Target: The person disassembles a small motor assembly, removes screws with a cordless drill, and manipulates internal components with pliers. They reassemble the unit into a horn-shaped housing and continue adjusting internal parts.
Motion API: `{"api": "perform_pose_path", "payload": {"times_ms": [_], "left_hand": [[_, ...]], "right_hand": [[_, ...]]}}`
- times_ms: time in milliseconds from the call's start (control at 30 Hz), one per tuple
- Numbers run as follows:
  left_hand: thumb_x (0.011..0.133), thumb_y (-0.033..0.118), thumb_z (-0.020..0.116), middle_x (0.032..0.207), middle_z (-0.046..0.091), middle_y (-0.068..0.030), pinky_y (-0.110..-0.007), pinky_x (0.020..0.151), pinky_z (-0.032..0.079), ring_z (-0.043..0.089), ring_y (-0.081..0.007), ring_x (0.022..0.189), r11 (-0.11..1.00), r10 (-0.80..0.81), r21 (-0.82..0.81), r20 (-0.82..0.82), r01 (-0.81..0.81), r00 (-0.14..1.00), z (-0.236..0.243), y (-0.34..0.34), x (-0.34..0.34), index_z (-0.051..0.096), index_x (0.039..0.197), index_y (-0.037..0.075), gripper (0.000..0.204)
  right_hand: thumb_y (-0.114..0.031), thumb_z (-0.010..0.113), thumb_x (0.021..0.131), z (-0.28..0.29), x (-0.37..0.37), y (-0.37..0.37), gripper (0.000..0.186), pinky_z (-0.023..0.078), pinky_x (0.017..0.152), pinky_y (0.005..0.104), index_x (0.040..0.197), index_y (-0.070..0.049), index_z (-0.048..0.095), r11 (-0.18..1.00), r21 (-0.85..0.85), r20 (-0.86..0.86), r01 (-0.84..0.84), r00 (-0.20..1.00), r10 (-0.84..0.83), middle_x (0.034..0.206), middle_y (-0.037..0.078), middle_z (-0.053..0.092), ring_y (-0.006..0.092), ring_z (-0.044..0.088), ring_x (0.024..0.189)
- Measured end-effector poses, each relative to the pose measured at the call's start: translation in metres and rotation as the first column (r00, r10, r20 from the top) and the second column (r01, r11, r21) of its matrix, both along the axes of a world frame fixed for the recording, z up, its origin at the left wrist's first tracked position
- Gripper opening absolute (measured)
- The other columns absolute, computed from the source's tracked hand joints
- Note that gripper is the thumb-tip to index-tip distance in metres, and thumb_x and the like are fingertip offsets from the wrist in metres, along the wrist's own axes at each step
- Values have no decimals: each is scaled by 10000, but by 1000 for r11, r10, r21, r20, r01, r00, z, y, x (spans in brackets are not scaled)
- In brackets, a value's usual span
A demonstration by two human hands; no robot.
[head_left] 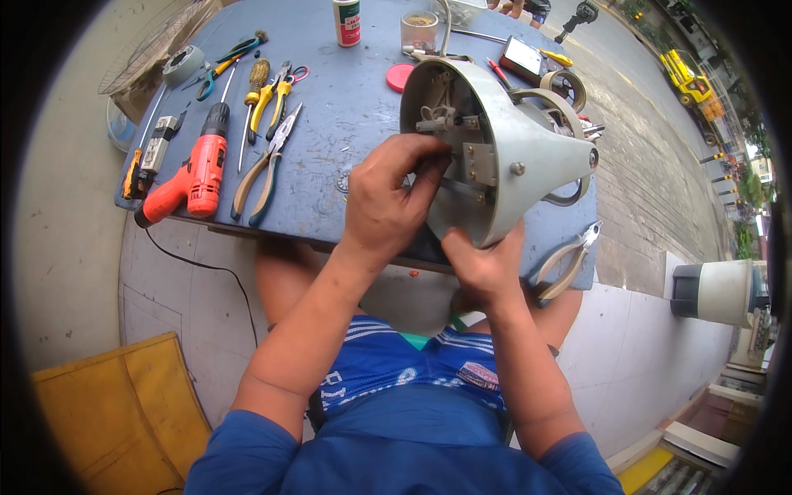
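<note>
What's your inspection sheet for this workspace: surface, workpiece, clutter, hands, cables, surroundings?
Surface: scuffed blue tabletop
Workpiece: pale-grey cone-shaped housing, open end leftward, interior visible
Clutter: orange-red power drill, round red lid, beige-handled metal pliers at right
Left hand: pinches at the open end; anything held unclear
Right hand: grips the housing's lower rim
Cables: thin black cable hanging past the tabletop's near edge
Surroundings: yellow vehicle, cylindrical white-and-dark bin

Cylindrical container [347, 25], white, green and red, upper centre of the frame: bears a printed label with light lettering on the coloured bands, too small to read with certainty. Shorts [371, 360], blue with white stripes, lower centre: carry large white capital letters [333, 389] at left and, at right, a pale patch [480, 375] whose marking is too blurred to read.
</note>
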State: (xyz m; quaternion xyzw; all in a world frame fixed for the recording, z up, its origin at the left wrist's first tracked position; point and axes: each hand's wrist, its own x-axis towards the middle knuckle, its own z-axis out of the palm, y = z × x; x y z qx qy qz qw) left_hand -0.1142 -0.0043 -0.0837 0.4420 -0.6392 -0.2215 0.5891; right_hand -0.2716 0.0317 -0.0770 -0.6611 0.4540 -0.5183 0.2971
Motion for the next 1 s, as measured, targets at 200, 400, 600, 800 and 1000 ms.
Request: {"api": "perform_pose_path", "payload": {"times_ms": [200,400,600,800,1000], "left_hand": [[964,-33,752,1086,774,-92,-298,866,602,752,-148,967,1000,-6,-17,-27,5,1000,-4,-3,-3,726,1165,1,205],[962,-40,758,1115,773,-80,-291,884,600,748,-137,993,999,-38,-16,-108,36,993,-9,-5,-5,708,1199,11,247],[961,14,788,1024,790,-94,-298,813,603,760,-147,911,999,39,-25,-26,-40,999,-5,-3,-5,745,1133,13,178],[944,14,781,1020,782,-116,-331,790,608,772,-209,895,997,70,-45,22,-69,997,-2,-5,-6,755,1080,11,138],[878,-61,734,1138,759,-115,-360,831,607,761,-243,987,972,52,-235,115,-24,992,1,-4,-2,738,1067,12,203]], "right_hand": [[-54,666,699,0,-1,-3,294,556,716,475,988,3,670,999,-49,-14,6,1000,-7,819,176,688,443,662,712],[-54,668,696,-3,-1,-8,297,554,716,478,988,0,671,997,-79,-21,9,1000,-10,820,182,684,453,657,711],[-52,672,696,-7,-1,-8,314,550,707,489,1005,3,667,994,-106,-27,15,999,-18,822,185,685,460,656,705],[-48,673,709,-5,-2,-6,305,553,700,472,1008,12,666,999,-49,-39,-2,999,0,833,184,690,442,667,713],[-28,661,725,5,1,-2,302,563,708,409,1022,21,677,997,58,118,-49,992,42,851,159,709,352,689,714]]}}
